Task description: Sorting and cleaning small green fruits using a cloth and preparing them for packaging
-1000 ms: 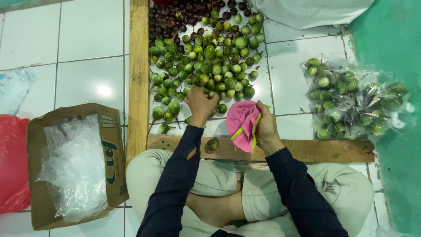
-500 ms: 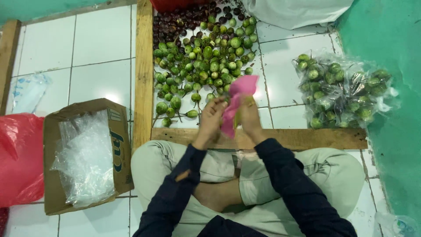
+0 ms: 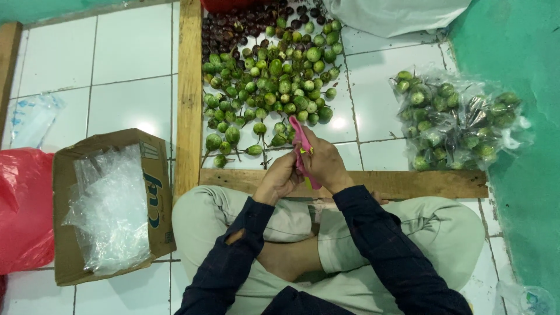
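I sit cross-legged on a white tiled floor. My left hand [image 3: 281, 178] and my right hand [image 3: 324, 164] are pressed together over the near wooden plank [image 3: 408, 182]. Between them they grip a pink cloth [image 3: 303, 143] with yellow-green marks, which stands up narrow above my fingers. Just beyond my hands lies a pile of small round green eggplants [image 3: 274, 87], with several dark purple ones [image 3: 233, 23] at the far end. Whether an eggplant sits inside the cloth is hidden.
A wooden frame [image 3: 189, 93] borders the pile on the left. Clear bags of packed green eggplants [image 3: 455, 119] lie to the right by a green wall. A cardboard box [image 3: 157, 198] with clear plastic bags stands at my left, next to a red bag [image 3: 23, 210].
My left hand left the eggplant pile and joined my right hand on the pink cloth. The cloth went from spread wide to folded narrow between both hands.
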